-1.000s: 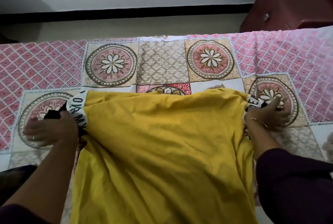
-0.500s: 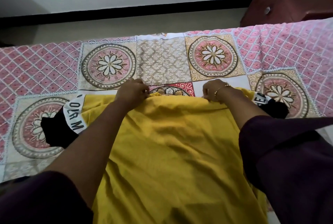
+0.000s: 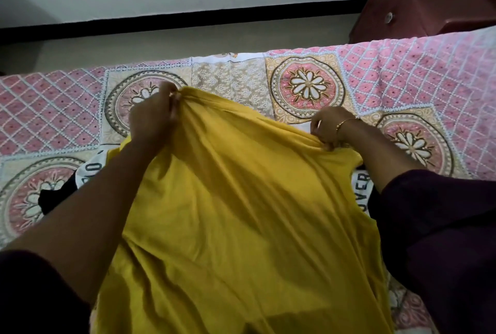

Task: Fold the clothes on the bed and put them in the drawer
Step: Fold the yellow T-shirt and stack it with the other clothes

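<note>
The yellow shirt [image 3: 241, 213] lies across the near side of the bed [image 3: 402, 78], its far edge lifted. The left hand [image 3: 153, 116] pinches that edge in a raised bunch; the right hand [image 3: 328, 127] grips it lower, fingers curled into the cloth. The uneven heights risk a crooked fold. The sleeves [image 3: 362, 186] at either side may slip out or crumple underneath. The drawer [image 3: 402, 11] stands beyond the bed's far right corner.

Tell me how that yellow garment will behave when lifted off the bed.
Likely floppy: the yellow garment sags in folds between the left hand and right hand. Probably light, since pinched edges lift it. It may slip unevenly.
</note>
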### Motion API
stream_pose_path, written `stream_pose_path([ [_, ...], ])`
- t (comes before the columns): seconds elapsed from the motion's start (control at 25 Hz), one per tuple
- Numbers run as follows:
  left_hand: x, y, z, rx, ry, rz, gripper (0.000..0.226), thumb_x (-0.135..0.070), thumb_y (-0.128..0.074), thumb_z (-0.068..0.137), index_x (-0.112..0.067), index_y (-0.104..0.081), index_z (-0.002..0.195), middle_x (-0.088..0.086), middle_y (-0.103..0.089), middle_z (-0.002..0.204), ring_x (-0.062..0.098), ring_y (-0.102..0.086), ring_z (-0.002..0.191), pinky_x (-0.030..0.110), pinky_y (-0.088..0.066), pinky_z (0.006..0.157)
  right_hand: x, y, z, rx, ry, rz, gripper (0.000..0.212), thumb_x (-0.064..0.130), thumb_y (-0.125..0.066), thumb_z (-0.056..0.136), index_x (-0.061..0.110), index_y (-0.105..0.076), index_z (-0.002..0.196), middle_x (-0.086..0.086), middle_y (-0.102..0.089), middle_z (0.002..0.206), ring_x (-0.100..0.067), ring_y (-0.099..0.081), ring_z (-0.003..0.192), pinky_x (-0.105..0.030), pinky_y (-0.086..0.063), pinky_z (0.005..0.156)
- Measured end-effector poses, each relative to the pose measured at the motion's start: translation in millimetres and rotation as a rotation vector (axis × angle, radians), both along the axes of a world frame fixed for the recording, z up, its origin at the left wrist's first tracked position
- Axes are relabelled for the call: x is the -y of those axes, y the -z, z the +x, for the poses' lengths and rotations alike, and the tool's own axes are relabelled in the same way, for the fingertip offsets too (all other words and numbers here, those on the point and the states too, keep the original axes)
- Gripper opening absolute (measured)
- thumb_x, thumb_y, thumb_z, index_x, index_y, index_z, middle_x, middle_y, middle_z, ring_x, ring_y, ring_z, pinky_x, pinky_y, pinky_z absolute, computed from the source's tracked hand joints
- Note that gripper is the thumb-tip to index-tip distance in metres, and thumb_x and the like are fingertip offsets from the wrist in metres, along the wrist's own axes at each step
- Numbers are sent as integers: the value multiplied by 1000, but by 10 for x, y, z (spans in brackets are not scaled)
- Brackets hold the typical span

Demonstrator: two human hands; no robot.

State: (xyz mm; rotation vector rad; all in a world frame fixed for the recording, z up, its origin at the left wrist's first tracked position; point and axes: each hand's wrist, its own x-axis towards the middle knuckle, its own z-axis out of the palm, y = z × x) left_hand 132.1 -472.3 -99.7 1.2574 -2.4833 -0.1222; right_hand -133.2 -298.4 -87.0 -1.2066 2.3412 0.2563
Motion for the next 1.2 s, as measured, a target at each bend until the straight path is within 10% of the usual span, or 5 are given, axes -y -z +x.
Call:
stream_pose_path([
  [0.2,169,144,-84,14,52,-20,30,-22,-38,101,1,-51,116,30,-61,90,43,-58,77,39,-31,60,134,17,41,390,-15,-169,34,30,-56,92,7,-64,116,-12,-61,119,-27,-53,114,-28,-41,88],
  [0.44,180,370,-67,-111,157,-43,28,-12,-40,95,9,-53,107,35,-59,85,47,-56,70,38,-27,60,318,323,117,182,-149,-248,23,18,-63,87,9,-65,108,-16,-57,109,-29,-53,106,-26,-37,78],
  [0.68,305,327,-296,24,138,-83,33,-23,-40,100,1,-54,117,28,-61,105,40,-56,90,48,-36,86,406,327,-108,-265,318,-599,23,8,-43,94,9,-58,112,-18,-57,117,-36,-54,108,-38,-43,80],
  [1.2,181,549,-619,403,-41,17,36,-18,-37,98,-5,-36,132,24,-36,136,40,-29,130,55,-15,108,430,781,141,-298,286,-497,48,-1,-25,97,7,-23,144,-20,-24,146,-35,-48,115,-43,-38,85],
])
